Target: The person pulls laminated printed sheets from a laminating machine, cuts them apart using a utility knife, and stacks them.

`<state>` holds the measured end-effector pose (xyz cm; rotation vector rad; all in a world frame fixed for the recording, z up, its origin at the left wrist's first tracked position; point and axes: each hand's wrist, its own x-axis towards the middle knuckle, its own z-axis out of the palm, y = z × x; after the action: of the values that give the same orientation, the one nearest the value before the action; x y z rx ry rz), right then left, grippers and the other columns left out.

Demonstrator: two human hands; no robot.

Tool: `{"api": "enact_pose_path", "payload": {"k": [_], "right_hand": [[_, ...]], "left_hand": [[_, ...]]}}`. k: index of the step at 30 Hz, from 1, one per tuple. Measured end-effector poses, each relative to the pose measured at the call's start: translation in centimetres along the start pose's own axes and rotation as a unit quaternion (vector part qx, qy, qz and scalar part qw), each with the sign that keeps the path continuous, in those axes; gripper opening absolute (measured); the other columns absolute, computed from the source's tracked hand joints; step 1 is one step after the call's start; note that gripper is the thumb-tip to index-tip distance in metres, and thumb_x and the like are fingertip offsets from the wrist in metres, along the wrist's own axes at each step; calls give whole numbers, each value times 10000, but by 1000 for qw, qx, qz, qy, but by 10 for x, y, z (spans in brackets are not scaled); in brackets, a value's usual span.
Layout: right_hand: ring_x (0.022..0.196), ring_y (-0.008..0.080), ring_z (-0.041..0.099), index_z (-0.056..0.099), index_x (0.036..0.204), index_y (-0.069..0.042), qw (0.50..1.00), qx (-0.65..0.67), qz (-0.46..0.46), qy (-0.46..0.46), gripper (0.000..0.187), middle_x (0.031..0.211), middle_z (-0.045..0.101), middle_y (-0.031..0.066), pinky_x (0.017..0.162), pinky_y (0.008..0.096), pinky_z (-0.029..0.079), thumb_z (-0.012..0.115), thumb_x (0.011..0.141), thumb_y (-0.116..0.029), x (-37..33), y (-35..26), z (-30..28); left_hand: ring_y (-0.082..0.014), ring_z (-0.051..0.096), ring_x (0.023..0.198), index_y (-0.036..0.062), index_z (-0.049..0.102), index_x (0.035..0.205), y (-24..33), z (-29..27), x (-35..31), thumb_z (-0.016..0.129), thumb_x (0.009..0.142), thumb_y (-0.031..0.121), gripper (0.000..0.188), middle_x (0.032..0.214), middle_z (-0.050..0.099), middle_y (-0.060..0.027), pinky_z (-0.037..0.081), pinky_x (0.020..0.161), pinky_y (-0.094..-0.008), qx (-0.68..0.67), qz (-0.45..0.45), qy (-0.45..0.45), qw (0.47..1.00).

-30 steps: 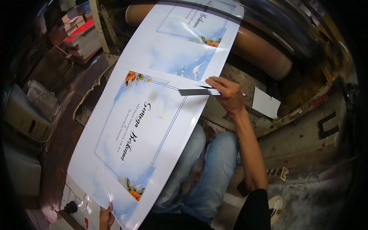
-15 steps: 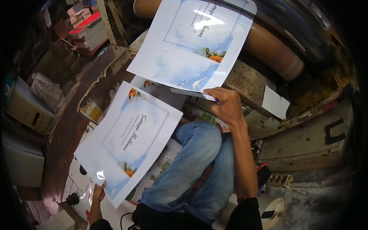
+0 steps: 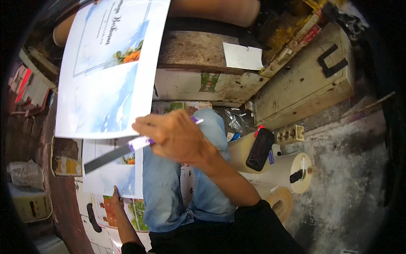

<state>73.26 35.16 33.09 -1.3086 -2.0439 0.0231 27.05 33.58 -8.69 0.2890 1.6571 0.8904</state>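
1. Sheets, two: the upper sheet (image 3: 95,101) overlaps the far edge of the lower sheet (image 3: 112,174), left of the knees.
2. Hands, two: the left hand (image 3: 118,201) pinches the lower sheet's near edge; the right hand (image 3: 175,136) grips the cutter, fingertips at the upper sheet's corner.
3. Cutter (image 3: 141,143): one, its blade over the lower sheet.
4. Rolls (image 3: 292,169): three at right, one phone (image 3: 260,150) on one.
5. Power strip (image 3: 289,134): one.
6. Containers: one bag (image 3: 26,173), one box (image 3: 302,76); contents I cannot tell.
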Motion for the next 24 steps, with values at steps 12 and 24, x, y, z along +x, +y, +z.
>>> {"api": "enact_pose_path", "payload": {"k": [12,24], "right_hand": [[713,222,698,642,1171,-29,993,99,61,-11,536,1163,670,126,606,290,560,680,637,-4,-80,-33,-42],[995,262,685,392,1420,-58,833,-16,549,65,638,1178,651,210,730,320,539,554,806,2,-323,41,-135]], "left_hand": [[-312,447,1267,-59,390,1394,208,227,-257,695,849,446,803,1374,482,-182,349,1088,-493,-388,146,-575,705],[-189,604,1031,-62,519,1260,192,183,-299,598,954,140,375,1180,596,-139,528,877,-338,-119,256,-219,934]]}}
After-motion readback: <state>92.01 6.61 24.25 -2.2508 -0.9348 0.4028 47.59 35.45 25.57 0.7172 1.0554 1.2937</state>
